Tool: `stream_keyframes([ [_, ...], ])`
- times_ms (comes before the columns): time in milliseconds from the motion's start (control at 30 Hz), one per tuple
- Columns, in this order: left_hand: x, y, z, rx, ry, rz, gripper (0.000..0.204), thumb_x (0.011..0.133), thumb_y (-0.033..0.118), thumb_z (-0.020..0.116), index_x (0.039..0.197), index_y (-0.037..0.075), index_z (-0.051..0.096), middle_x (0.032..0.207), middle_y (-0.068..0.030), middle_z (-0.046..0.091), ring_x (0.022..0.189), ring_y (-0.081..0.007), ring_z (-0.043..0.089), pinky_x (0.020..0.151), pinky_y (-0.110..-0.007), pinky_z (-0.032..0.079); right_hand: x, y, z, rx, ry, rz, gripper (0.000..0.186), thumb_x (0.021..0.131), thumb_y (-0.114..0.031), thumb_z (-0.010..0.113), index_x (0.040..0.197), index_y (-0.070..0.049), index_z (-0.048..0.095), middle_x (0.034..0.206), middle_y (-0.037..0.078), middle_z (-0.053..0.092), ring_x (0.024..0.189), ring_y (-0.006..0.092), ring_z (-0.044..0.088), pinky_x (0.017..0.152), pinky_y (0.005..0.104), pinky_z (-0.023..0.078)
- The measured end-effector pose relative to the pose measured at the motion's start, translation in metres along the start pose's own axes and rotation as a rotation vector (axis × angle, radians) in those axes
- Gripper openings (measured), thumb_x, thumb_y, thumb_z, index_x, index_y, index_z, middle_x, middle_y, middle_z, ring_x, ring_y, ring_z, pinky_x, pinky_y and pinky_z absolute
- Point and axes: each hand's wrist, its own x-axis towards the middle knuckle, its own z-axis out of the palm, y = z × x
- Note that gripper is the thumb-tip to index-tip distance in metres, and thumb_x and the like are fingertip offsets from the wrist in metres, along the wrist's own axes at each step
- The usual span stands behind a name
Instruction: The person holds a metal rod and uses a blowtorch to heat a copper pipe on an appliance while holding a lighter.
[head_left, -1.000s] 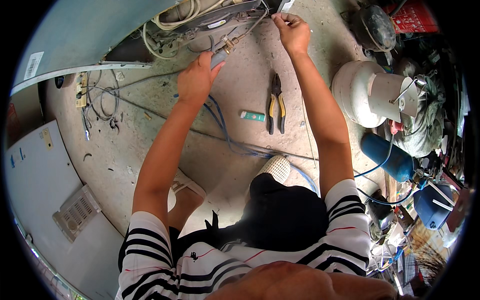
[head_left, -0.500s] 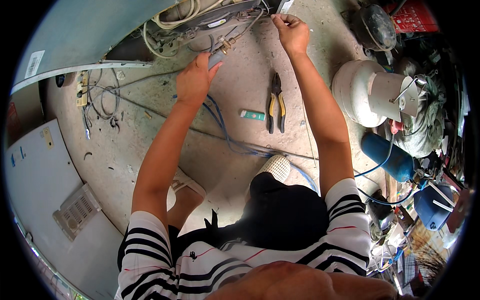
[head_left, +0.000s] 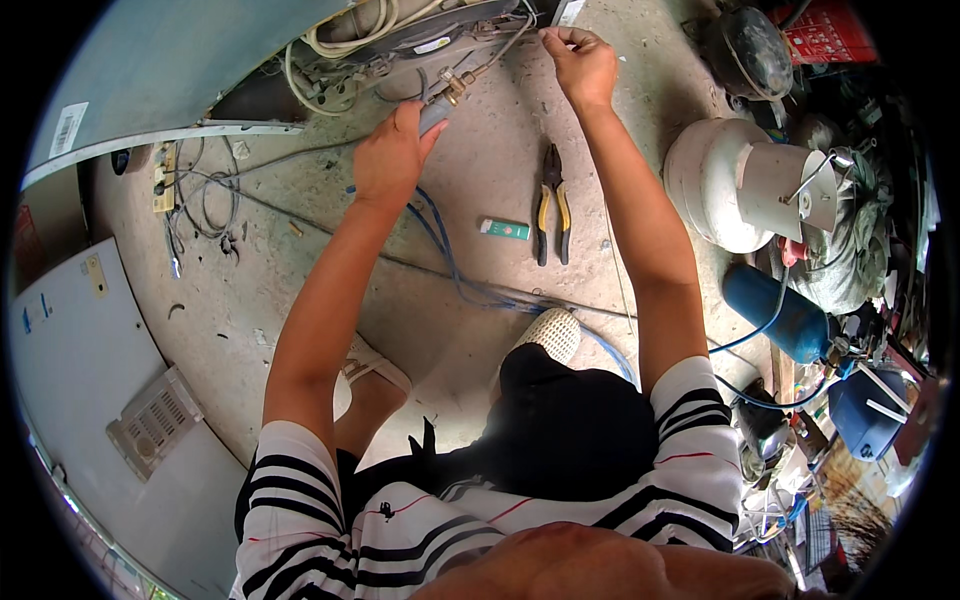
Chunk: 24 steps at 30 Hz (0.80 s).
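Note:
My left hand (head_left: 388,160) is closed around the grey handle of a gas torch (head_left: 453,88) with brass valves. Its thin metal tube slants up and right to the open base of a large grey-green appliance (head_left: 160,70). Beside that base, my right hand (head_left: 583,66) is raised with thumb and fingers pinched together near the torch's far end; anything in the pinch is too small to make out. Pliers (head_left: 552,205) with yellow and black handles lie on the floor below my hands. Left of them is a small green and white box (head_left: 505,230).
Blue hoses (head_left: 445,255) and a dark cable cross the concrete floor. At right stand a white gas cylinder (head_left: 715,185), a blue cylinder (head_left: 775,312) and a dark round compressor (head_left: 748,55). A power strip (head_left: 164,178) and a white panel (head_left: 90,350) are at left.
My left hand and the torch have shifted very slightly. My right hand stays in nearly the same place, still pinched.

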Motion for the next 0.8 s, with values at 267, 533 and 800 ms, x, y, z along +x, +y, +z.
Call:
stream_keyframes([
  [267, -0.0003, -0.0007, 0.0007, -0.001, -0.003, -0.001, 0.04, 0.085, 0.045, 0.063, 0.102, 0.01, 0.053, 0.079, -0.0061, 0.066, 0.065, -0.023, 0.065, 0.052, -0.032, 0.052, -0.0026, -0.0028, 0.001, -0.008, -0.014, 0.012, 0.021, 0.075, -0.036, 0.074, 0.082, -0.016, 0.076, 0.08, 0.006, 0.069, 0.073, 0.0253, 0.066, 0.069, 0.0357, 0.051],
  [533, -0.0001, 0.0023, -0.003, -0.07, -0.051, -0.054, 0.039, 0.085, 0.04, 0.065, 0.104, 0.008, 0.055, 0.082, -0.0115, 0.067, 0.07, -0.0302, 0.065, 0.057, -0.038, 0.052, -0.0024, 0.0004, 0.0028, 0.043, 0.019, 0.015, 0.022, 0.075, -0.037, 0.074, 0.081, -0.016, 0.076, 0.078, 0.006, 0.069, 0.072, 0.026, 0.066, 0.069, 0.0365, 0.051],
  [800, -0.0001, 0.0014, -0.0017, -0.093, -0.058, -0.066, 0.039, 0.086, 0.04, 0.065, 0.105, 0.008, 0.054, 0.082, -0.0117, 0.067, 0.07, -0.0306, 0.065, 0.058, -0.038, 0.051, -0.0009, -0.0016, 0.0022, -0.002, 0.003, 0.07, 0.023, 0.075, -0.038, 0.074, 0.082, -0.016, 0.076, 0.077, 0.007, 0.069, 0.072, 0.026, 0.066, 0.069, 0.0367, 0.051],
])
